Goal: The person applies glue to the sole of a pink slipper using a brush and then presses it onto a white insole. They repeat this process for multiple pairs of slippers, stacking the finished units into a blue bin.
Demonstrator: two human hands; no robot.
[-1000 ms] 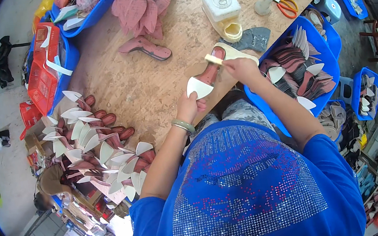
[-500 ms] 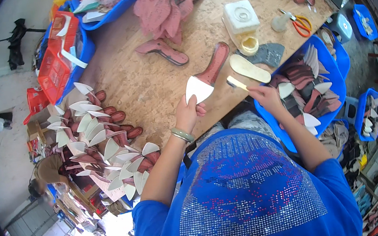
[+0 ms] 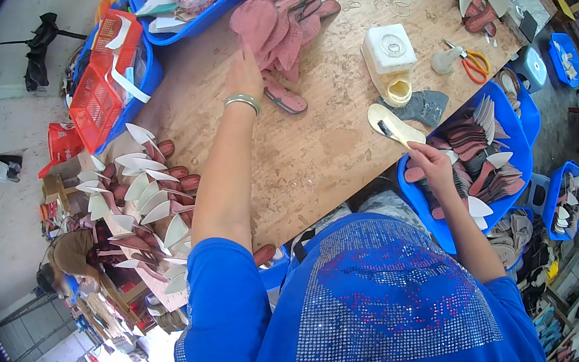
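Observation:
My left hand reaches over the table, its fingers stretched out against the edge of a heap of reddish insoles. Below it, a single insole with a dark edge lies partly covered by the hand. My right hand grips a small brush by its pale handle. The dark bristles are over a cream, sole-shaped piece, which rests partly on a dark grey sheet. Beside these stand a white block and a yellowish cup with a crusted rim.
On the left, insoles with white toe pieces lie in overlapping rows. A blue tub of similar pieces stands at the right table edge. Orange-handled scissors and a small bottle lie farther back. A red basket is far left.
The insole with the white toe piece has left my left hand, which has moved away to the reddish heap. My right hand has brought the brush over the cream piece.

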